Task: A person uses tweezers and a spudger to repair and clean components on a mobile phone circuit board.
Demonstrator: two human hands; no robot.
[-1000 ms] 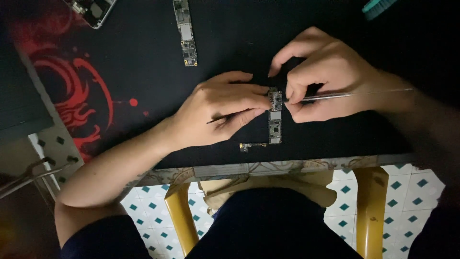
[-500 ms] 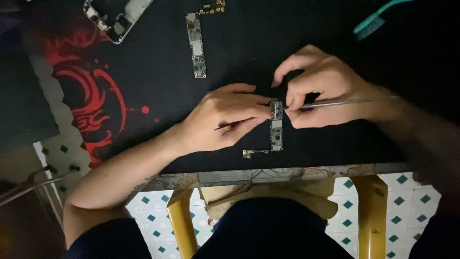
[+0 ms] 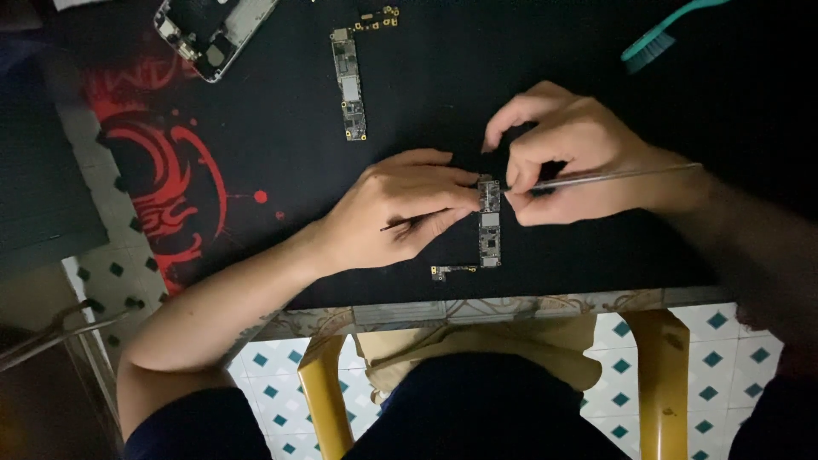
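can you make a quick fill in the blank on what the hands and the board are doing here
1. The right hand holds a thin metal ____ whose tip meets the circuit board.
2. The left hand steadies the board on the ____ mat.
3. A second board lies ____ the hands, near an opened phone.
4. The brush at top right is ____ in colour.

Missing words: tool; black; above; teal

The top edge of the picture cuts off the opened phone shell (image 3: 215, 34) near the mat's far left corner and the teal brush's (image 3: 665, 36) handle. The right hand (image 3: 567, 158) hides the metal tool's (image 3: 613, 177) tip where it meets the narrow circuit board (image 3: 489, 223). The left hand (image 3: 400, 209) covers most of a thin dark tool (image 3: 400, 224). Board components are too small to tell. The small flex part (image 3: 452, 272) near the mat's front edge is unclear.
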